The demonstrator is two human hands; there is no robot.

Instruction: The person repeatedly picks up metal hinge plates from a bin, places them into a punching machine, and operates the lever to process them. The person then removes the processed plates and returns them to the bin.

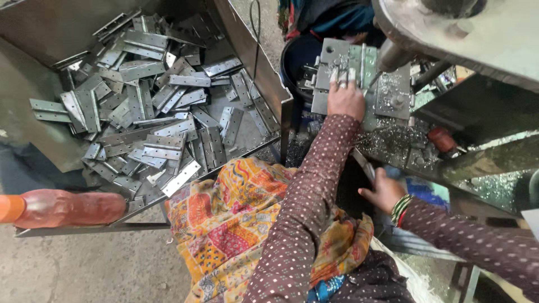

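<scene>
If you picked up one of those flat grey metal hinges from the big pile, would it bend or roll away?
Probably not. Each hinge in the tray looks like flat steel plate, so likely stiff and heavy for its size. Being flat, it should slide rather than roll. Its two leaves may swing on the pin, and the bare shiny surface could be slippery, maybe sharp-edged.

Grey, dull-silver hinges [151, 106] fill a rusty brown-grey metal bin [247, 50] at far left. Maroon sleeves [314, 196] carry a fine pattern of pale dots. Green and red bangles [401, 209] ring the right wrist. The lap cloth [230, 224] is orange and yellow with red and blue printed motifs. A translucent red bottle [67, 207] with an orange cap lies near left. Silver shavings [393, 140] speckle the grey machine plate [393, 92].
</scene>
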